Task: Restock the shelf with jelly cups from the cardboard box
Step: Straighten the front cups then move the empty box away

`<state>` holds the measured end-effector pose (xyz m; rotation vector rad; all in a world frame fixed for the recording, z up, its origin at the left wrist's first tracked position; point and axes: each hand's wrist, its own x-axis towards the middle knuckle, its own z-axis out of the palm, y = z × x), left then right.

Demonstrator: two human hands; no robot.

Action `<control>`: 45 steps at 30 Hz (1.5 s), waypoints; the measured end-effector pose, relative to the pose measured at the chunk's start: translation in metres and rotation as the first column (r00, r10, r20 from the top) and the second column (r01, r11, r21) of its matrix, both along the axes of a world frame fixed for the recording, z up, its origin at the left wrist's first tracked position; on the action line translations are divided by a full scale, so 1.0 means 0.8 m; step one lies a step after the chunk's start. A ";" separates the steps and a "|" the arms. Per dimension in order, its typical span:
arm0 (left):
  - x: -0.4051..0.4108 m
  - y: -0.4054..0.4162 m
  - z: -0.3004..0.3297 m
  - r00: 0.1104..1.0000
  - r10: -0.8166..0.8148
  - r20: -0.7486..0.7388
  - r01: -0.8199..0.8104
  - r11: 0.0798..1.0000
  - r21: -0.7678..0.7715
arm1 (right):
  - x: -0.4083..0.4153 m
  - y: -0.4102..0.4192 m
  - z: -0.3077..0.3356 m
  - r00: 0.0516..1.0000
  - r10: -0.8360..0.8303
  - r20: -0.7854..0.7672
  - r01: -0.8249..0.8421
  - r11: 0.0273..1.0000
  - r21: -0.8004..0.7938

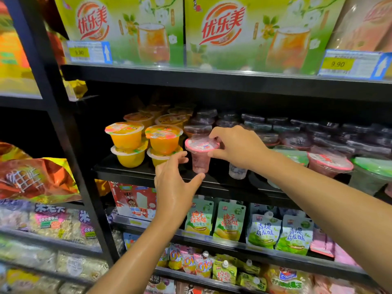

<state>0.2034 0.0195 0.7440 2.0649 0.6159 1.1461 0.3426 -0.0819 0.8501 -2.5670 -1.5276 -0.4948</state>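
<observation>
Two hands attend the pink jelly cup (201, 154) at the shelf's (212, 183) front edge: right hand (237, 146) pinching its lid rim, left hand (175, 179) spread at seven o'clock; a nudge might topple it off.

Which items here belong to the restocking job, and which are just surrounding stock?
Job: pink-lidded clear plastic jelly cup, pinched by right hand; open left hand beside it; black metal shelf; stacked orange jelly cups.
Surrounding: green drink boxes; green pouches; yellow price tags.

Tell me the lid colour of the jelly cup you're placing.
Pink, on the jelly cup the right hand pinches; head view.
</observation>
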 end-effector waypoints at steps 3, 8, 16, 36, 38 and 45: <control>-0.009 0.009 -0.004 1.000 -0.011 0.016 0.011 1.000 0.000 | -0.004 0.009 0.000 1.000 -0.009 0.008 0.009 1.000 0.007; -0.019 0.010 -0.010 0.999 -0.034 0.019 0.034 0.999 0.002 | -0.007 0.014 -0.003 1.000 -0.006 -0.004 0.006 1.000 0.016; -0.017 -0.007 -0.008 0.994 -0.109 0.006 0.108 0.993 0.051 | 0.002 -0.032 0.022 0.993 -0.058 -0.099 0.059 0.998 0.006; 0.035 -0.048 -0.007 0.979 -0.197 -0.057 0.201 0.976 0.084 | 0.035 -0.092 0.002 0.975 -0.148 -0.163 0.146 0.989 -0.023; 0.036 -0.045 -0.008 0.981 -0.183 -0.059 0.188 0.978 0.094 | 0.035 -0.088 0.000 0.974 -0.141 -0.177 0.144 0.990 0.000; 0.034 -0.030 -0.015 0.980 -0.161 -0.118 0.174 0.977 0.120 | 0.030 -0.067 -0.007 0.979 -0.116 -0.167 0.125 0.991 0.042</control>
